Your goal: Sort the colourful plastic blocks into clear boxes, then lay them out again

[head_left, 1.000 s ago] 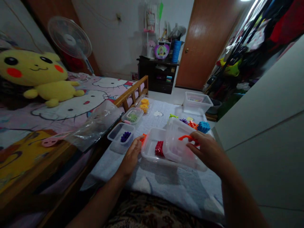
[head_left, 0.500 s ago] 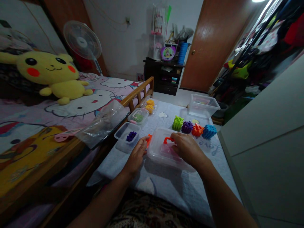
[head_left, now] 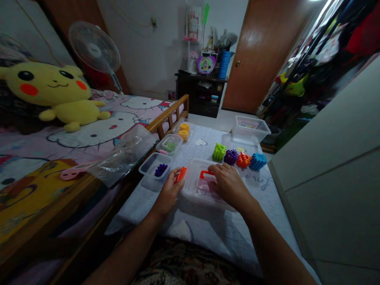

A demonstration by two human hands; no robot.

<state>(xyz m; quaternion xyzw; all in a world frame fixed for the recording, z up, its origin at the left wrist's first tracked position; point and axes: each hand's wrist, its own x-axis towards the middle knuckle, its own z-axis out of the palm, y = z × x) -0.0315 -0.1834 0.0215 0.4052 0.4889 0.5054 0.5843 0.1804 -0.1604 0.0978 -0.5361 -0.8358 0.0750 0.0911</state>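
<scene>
A clear lidded plastic box [head_left: 191,188] stands on the cloth in front of me. Its orange side latch [head_left: 182,174] sticks up and outward, pinched by the fingers of my left hand [head_left: 170,192]. On the lid, my right hand [head_left: 231,185] is closed on the orange carry handle [head_left: 204,173], with several fingertips hidden behind the hand. Just beyond the box, lime green [head_left: 219,152], purple [head_left: 230,157], orange [head_left: 244,160] and blue [head_left: 258,161] knobbly block shapes sit in a row. Left of my left hand, a small clear tub [head_left: 146,166] holds purple pieces [head_left: 160,170].
Farther along the left edge are a lidded tub with green pieces [head_left: 169,146] and yellow pieces [head_left: 184,132] in another container. An open clear bin [head_left: 251,128] stands at the far right. A wooden bed rail [head_left: 169,114] borders the left; a white cabinet [head_left: 332,182] borders the right.
The orange latch has swung outward from the box side, with my left fingers on it. My right hand stays at the handle. The whole view has shifted slightly.
</scene>
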